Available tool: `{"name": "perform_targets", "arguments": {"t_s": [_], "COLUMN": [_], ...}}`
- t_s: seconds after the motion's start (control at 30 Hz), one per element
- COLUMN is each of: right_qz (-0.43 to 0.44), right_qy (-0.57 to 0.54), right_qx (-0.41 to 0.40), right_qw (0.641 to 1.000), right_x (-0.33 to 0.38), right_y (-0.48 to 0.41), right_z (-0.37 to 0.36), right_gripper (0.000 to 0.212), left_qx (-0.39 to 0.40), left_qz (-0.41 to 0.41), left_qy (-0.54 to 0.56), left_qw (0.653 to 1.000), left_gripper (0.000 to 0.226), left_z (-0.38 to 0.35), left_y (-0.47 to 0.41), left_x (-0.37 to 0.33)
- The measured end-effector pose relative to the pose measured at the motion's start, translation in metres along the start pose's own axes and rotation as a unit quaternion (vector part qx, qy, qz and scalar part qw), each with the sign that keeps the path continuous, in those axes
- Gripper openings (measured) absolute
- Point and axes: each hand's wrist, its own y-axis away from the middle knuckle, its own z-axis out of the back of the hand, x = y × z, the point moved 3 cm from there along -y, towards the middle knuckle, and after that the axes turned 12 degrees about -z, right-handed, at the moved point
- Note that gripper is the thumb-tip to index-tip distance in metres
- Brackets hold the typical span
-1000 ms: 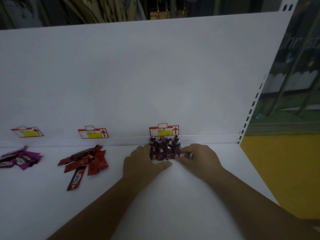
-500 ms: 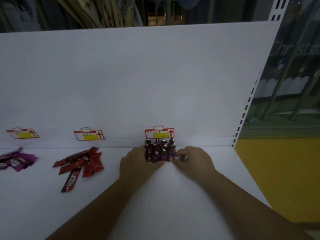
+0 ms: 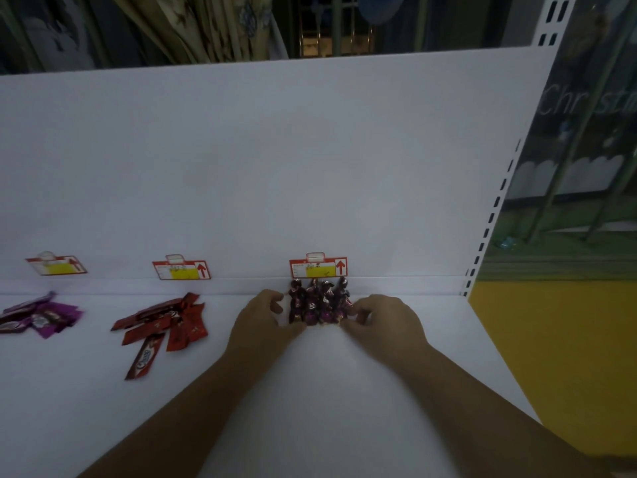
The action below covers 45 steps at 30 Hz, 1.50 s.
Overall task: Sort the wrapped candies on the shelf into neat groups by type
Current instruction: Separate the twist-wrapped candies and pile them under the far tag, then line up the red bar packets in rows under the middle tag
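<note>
A tight cluster of dark maroon twist-wrapped candies [image 3: 319, 303] stands at the back of the white shelf [image 3: 310, 391], under the right price tag [image 3: 319, 269]. My left hand [image 3: 263, 319] sits against the cluster's left side, thumb along its front, fingers loosely bent. My right hand [image 3: 382, 320] is on the cluster's right side, where its curled fingertips and thumb pinch the outermost candy. Red flat candy packets [image 3: 165, 322] lie in a loose pile under the middle tag. Purple packets [image 3: 41, 315] lie at the far left.
The white back panel [image 3: 275, 167] rises just behind the candies. Two more price tags [image 3: 181, 270] [image 3: 57, 265] hang along the back ledge. The shelf ends at a slotted upright [image 3: 482, 243] on the right, with yellow floor [image 3: 551, 339] beyond.
Both hands have stayed at the maroon cluster and pressed it a little narrower. My left fingers have bent in slightly. The red and purple piles lie as before.
</note>
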Motion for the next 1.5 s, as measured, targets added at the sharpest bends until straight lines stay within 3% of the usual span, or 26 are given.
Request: {"name": "perform_targets", "arguments": {"t_s": [0.1, 0.2, 0.4, 0.57, 0.73, 0.87, 0.97, 1.07, 1.3, 1.4, 1.5], "right_qz": [0.002, 0.003, -0.004, 0.012, 0.161, 0.258, 0.246, 0.246, 0.209, 0.178, 0.178], "right_qy": [0.001, 0.006, 0.001, 0.015, 0.024, 0.086, 0.054, 0.043, 0.042, 0.047, 0.082], "right_qx": [0.002, 0.002, 0.012, -0.019, 0.012, 0.077, 0.078, 0.089, 0.095, 0.119, 0.144], "right_qw": [1.0, 1.0, 1.0, 1.0, 0.987, 0.959, 0.965, 0.964, 0.972, 0.976, 0.97], "right_x": [0.0, 0.001, 0.0, 0.006, 0.058, 0.102, 0.131, 0.17, 0.223, 0.227, 0.229], "right_y": [0.0, -0.001, 0.0, 0.008, 0.045, 0.075, 0.073, 0.059, 0.025, 0.022, 0.025], "right_z": [0.0, 0.0, -0.001, 0.014, 0.017, -0.018, -0.048, -0.082, -0.129, -0.14, -0.14], "right_gripper": [0.024, 0.022, 0.019, 0.044, 0.052, 0.033, 0.022, 0.037, 0.051, 0.053, 0.049], "left_qx": [0.001, -0.004, -0.009, 0.002, 0.048, 0.035, 0.021, 0.029, 0.141, 0.19, 0.214], "left_qz": [-0.017, -0.018, -0.034, -0.047, -0.091, -0.154, -0.164, -0.158, -0.159, -0.217, -0.267], "left_qy": [-0.036, -0.041, -0.05, -0.034, -0.013, -0.045, -0.066, -0.086, -0.048, -0.013, -0.058], "left_qw": [0.999, 0.999, 0.998, 0.998, 0.995, 0.986, 0.984, 0.983, 0.976, 0.957, 0.938], "left_gripper": [0.029, 0.018, 0.021, 0.025, 0.02, 0.014, 0.013, 0.022, 0.063, 0.058, 0.052], "left_z": [0.002, 0.0, -0.001, 0.006, 0.031, 0.074, 0.113, 0.143, 0.153, 0.151, 0.152], "left_y": [-0.001, -0.003, -0.002, 0.003, 0.014, 0.025, 0.03, 0.028, 0.0, -0.006, -0.003], "left_x": [0.003, 0.003, 0.004, 0.007, 0.009, 0.033, 0.07, 0.111, 0.164, 0.166, 0.166]}}
